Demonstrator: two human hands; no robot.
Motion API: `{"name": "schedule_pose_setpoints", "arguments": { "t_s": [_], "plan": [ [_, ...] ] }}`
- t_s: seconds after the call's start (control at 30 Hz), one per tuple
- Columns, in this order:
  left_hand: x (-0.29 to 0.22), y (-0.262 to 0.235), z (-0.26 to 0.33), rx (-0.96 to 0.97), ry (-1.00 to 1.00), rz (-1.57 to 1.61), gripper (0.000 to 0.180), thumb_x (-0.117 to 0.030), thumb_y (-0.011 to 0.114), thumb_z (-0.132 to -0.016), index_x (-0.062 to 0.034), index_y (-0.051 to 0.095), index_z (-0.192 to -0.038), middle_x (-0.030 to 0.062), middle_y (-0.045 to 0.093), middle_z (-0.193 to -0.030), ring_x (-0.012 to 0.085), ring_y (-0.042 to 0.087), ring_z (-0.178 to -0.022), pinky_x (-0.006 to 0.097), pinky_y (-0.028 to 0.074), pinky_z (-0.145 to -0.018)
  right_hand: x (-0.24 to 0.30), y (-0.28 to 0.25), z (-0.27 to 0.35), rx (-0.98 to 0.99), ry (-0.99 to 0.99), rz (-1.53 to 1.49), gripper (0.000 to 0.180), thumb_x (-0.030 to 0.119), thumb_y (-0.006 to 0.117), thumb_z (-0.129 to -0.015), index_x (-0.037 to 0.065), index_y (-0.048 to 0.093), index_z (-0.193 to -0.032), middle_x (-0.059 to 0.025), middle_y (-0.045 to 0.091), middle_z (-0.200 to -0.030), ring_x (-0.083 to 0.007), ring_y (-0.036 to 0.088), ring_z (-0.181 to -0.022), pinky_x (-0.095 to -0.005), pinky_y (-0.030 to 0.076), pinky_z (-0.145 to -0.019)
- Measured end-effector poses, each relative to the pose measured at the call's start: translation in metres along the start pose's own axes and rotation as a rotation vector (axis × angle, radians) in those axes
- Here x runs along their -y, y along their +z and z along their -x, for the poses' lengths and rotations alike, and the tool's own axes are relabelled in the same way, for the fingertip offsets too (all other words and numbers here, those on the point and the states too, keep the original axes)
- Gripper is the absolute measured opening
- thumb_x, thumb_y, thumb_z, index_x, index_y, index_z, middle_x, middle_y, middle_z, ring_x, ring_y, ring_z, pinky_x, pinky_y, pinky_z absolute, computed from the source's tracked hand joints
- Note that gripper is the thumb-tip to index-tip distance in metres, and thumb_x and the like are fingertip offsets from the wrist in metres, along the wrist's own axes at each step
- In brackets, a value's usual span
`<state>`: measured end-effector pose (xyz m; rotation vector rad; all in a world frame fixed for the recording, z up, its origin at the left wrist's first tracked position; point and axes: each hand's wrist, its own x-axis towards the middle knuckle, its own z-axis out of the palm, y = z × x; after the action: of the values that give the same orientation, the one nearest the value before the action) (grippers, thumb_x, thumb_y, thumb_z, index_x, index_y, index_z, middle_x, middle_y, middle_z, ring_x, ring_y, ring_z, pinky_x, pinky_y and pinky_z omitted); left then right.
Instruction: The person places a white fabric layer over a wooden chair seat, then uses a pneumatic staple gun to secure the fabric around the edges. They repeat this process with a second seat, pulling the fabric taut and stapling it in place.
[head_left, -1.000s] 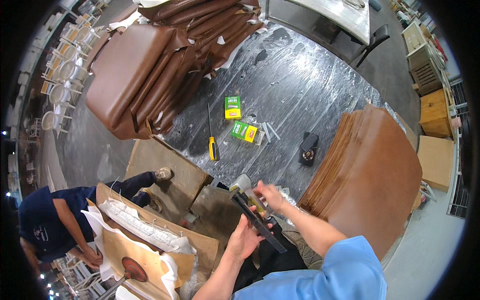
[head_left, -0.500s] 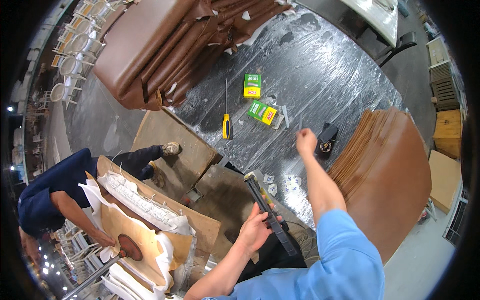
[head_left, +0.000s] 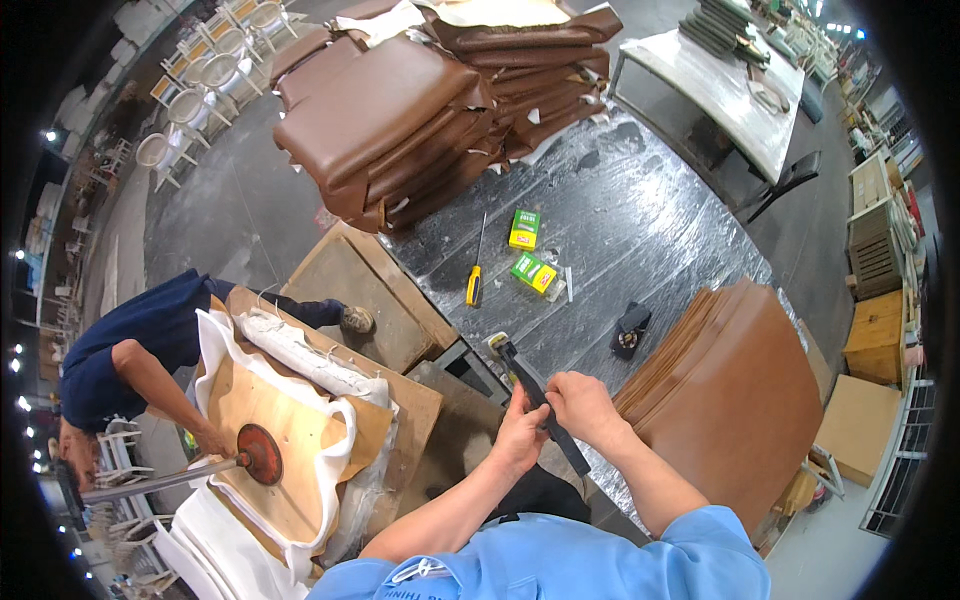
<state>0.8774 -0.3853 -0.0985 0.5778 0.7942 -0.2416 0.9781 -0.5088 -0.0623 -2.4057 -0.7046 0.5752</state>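
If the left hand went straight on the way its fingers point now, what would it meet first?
Probably nothing new: the left hand already touches the long black tool, with the right hand just beyond. Depth is unclear.

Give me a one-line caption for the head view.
Both hands, left hand and right hand, grip a long black tool over the workbench.

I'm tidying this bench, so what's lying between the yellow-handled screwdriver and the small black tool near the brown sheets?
In the head view, a green and yellow box lies between the screwdriver and the black tool.
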Motion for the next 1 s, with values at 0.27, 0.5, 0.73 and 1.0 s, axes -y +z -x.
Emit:
{"name": "schedule_pose_setpoints", "arguments": {
  "t_s": [0.27, 0.5, 0.73, 1.0],
  "plan": [
    [0.008, 0.021, 0.005, 0.030, 0.326, -0.126, 0.087, -0.003, 0.074, -0.104, -0.0171, 0.030, -0.178, 0.0015, 0.064, -0.131, 0.0143, 0.063, -0.107, 0.031, 0.055, -0.086, 0.031, -0.015, 0.006, -0.007, -0.034, 0.288, 0.018, 0.021, 0.074, -0.097, 0.003, 0.073, -0.096, -0.0236, 0.076, -0.096, -0.0470, 0.076, -0.094, -0.0577, 0.059, -0.084],
    [0.018, 0.019, 0.007, -0.017, 0.411, -0.317, 0.092, -0.002, 0.076, -0.103, -0.0166, 0.025, -0.178, 0.0001, 0.060, -0.123, 0.0095, 0.062, -0.091, 0.030, 0.054, -0.069, 0.061, -0.027, 0.003, 0.055, 0.014, 0.424, 0.021, 0.024, 0.075, -0.097, 0.004, 0.078, -0.095, -0.0250, 0.078, -0.093, -0.0462, 0.077, -0.092, -0.0572, 0.060, -0.084],
    [0.026, 0.016, 0.035, -0.074, 0.490, -0.666, 0.095, -0.001, 0.077, -0.100, -0.0117, 0.026, -0.179, 0.0060, 0.053, -0.134, 0.0149, 0.064, -0.099, 0.032, 0.058, -0.073, 0.074, -0.041, 0.008, 0.088, 0.030, 0.505, 0.020, 0.025, 0.074, -0.094, 0.007, 0.083, -0.092, -0.0242, 0.079, -0.088, -0.0457, 0.079, -0.089, -0.0561, 0.062, -0.085],
    [0.037, -0.002, 0.034, -0.188, 0.652, -0.704, 0.093, -0.010, 0.084, -0.095, -0.0081, 0.035, -0.175, 0.0191, 0.056, -0.147, 0.0327, 0.058, -0.134, 0.040, 0.049, -0.113, 0.106, -0.037, 0.014, 0.248, -0.001, 0.606, 0.025, 0.021, 0.074, -0.086, 0.001, 0.084, -0.096, -0.0257, 0.081, -0.097, -0.0426, 0.081, -0.097, -0.0518, 0.064, -0.088]
  ]
}}
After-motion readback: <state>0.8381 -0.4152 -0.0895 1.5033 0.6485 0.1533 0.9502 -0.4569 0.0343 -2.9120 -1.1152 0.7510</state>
